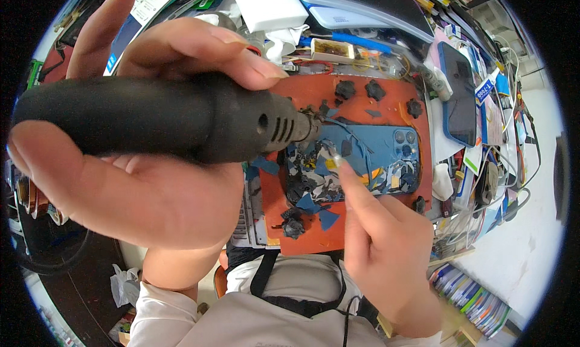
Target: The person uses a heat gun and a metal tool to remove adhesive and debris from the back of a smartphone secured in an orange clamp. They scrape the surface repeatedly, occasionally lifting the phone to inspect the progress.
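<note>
My left hand (181, 196) is wrapped round the thick black handle of a hot air gun (175, 114), which fills much of the left side. Its scorched metal nozzle points right over a blue phone (380, 138) lying back up. Shattered pieces of the phone's back glass cover its lower and left parts, and some blue shards (328, 219) lie beside it. My right hand (386, 244) has its index finger stretched to the broken glass, with the other fingers curled in. A pale tip shows at that fingertip; whether it is a nail or a small tool, I cannot make out.
Under the phone lies an orange-red mat (314, 243) with several black knobs (374, 90) round it. A second blue phone (457, 96) rests at the right. Tools, boxes and cables crowd the far side. A white box (269, 7) stands at the back.
</note>
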{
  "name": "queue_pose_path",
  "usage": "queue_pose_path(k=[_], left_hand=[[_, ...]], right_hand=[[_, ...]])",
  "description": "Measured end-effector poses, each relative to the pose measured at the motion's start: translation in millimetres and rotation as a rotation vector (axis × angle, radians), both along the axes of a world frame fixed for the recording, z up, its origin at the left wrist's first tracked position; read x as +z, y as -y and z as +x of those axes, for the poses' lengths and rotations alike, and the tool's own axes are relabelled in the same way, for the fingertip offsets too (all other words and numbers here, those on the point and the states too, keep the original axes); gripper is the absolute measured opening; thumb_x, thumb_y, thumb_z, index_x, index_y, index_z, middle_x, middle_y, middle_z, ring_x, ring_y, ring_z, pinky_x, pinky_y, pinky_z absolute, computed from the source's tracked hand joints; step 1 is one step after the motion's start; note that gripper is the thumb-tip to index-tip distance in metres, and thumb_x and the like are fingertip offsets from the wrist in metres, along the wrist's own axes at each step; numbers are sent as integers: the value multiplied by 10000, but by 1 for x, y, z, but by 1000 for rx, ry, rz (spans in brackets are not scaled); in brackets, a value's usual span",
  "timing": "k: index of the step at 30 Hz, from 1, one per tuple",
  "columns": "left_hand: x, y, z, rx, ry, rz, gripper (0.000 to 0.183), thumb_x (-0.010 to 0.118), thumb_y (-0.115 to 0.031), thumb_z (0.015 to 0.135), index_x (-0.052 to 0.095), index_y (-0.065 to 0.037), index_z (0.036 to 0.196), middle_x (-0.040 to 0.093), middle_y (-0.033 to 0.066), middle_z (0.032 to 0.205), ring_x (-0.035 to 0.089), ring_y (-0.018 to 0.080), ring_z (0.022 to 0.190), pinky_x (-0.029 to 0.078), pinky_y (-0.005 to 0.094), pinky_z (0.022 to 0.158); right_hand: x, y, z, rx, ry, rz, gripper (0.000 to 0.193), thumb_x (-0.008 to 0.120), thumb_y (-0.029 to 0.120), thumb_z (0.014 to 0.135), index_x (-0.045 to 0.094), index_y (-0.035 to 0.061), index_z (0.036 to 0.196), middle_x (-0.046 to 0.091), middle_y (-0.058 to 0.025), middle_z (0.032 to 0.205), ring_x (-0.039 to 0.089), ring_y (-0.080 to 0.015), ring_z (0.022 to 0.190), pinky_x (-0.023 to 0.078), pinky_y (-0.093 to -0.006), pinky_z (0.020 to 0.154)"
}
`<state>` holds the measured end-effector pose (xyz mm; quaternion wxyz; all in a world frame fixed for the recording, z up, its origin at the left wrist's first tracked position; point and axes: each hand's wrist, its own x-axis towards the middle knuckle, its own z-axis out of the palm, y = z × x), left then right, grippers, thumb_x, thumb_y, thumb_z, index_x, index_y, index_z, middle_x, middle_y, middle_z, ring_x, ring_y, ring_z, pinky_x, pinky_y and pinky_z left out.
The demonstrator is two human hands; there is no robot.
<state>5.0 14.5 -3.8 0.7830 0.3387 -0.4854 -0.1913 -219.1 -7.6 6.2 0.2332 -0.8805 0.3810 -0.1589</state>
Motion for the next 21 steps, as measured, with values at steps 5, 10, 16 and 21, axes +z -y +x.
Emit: queue_pose_path(k=[5,10,16,21], left_hand=[[1,1,-4,-75,-71,-32,814,311,-684,999,454,-14,1438,646,206,1026,651,321,845,524,533,840],[0,3,-5,-43,-36,-35,827,300,-690,1005,452,4,1429,641,215,1015,656,329,837,546,533,840],[-4,6,-3,3,-21,-42,855,280,-707,1010,456,25,1415,634,225,980,662,340,825,567,523,828],[-2,6,-6,-18,-15,-39,853,271,-718,1011,461,8,1417,632,219,963,659,335,817,560,529,832]], right_hand=[[2,-3,-7,-1,-56,25,584,686,92,808,661,119,1390,479,-27,660,535,-225,514,468,-364,489],[-2,-9,-2,-20,-67,14,594,697,96,805,651,120,1397,504,-26,667,550,-231,519,476,-370,495],[6,-11,-2,-44,-102,10,572,707,119,820,652,126,1390,524,-28,671,568,-237,530,485,-378,504],[9,-9,1,-37,-124,-5,539,703,143,838,658,116,1375,544,-30,666,583,-240,539,495,-384,512]])
